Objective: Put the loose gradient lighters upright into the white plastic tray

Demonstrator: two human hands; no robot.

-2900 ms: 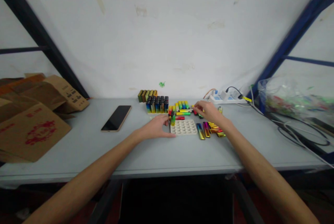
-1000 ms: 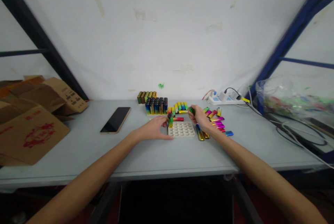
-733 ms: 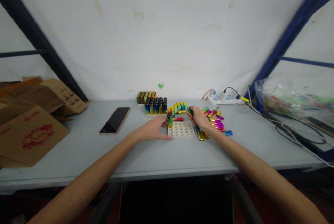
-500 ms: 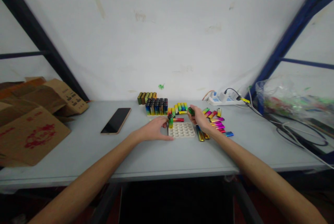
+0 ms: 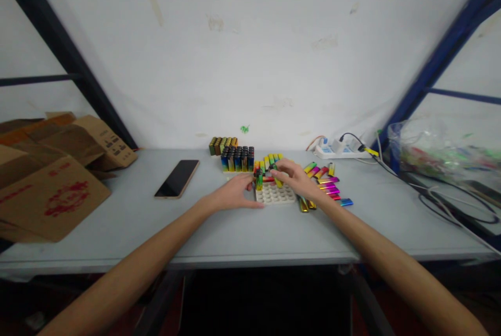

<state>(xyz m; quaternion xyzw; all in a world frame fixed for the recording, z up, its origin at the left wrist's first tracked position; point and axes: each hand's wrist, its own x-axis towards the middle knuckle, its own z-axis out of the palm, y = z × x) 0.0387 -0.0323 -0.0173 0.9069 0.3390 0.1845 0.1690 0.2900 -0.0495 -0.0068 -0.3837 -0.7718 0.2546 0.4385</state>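
Tilted lighter (image 5: 278, 181) is pinched by its top in palm-down right hand (image 5: 296, 177), body below fingers, over tray (image 5: 276, 195); left hand (image 5: 233, 192) is held thumb and fingers spread at tray's left end beside upright lighter (image 5: 259, 182).

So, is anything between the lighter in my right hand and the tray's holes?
Nothing visible: your right hand holds the tilted lighter close to the tray; an upright lighter stands aside, by your left hand.
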